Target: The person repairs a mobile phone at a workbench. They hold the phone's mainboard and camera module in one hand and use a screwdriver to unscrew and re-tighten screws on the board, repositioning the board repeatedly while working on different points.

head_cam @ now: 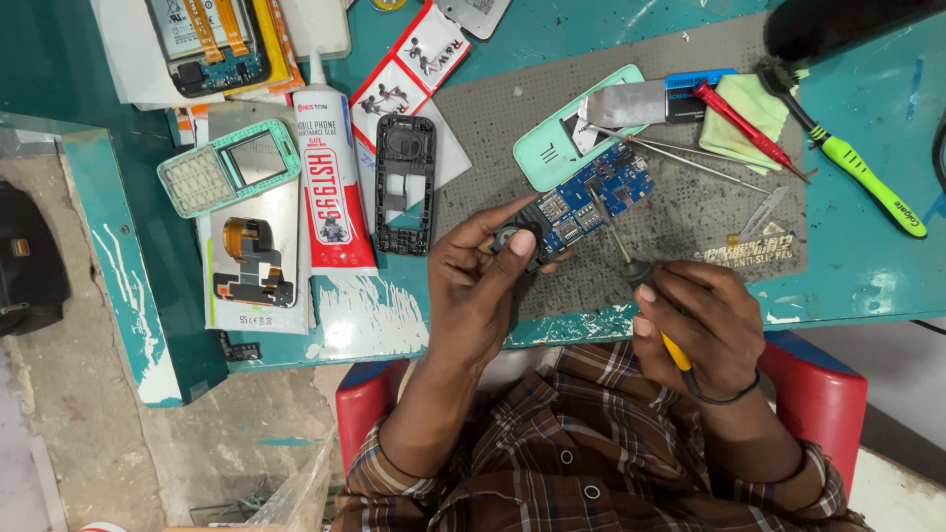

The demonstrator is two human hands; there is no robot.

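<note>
The left hand (pixel 483 281) grips a dark phone body with its blue circuit board (pixel 581 202) tilted above the grey desk mat (pixel 680 222), steadying it while the right hand (pixel 705 330) clasps a yellow-handled screwdriver (pixel 641 276), tip on the board

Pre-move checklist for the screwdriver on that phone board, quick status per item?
1. Left hand grips the black phone body under the blue circuit board: ok.
2. Right hand holds the screwdriver, tip toward the board: ok.
3. Tip seated in a screw: cannot tell, too small.
4. Work is over the grey mat: ok.
5. Tweezers and red screwdriver lie apart from the board: ok.
6. Glue tube capped: cannot tell.
</note>
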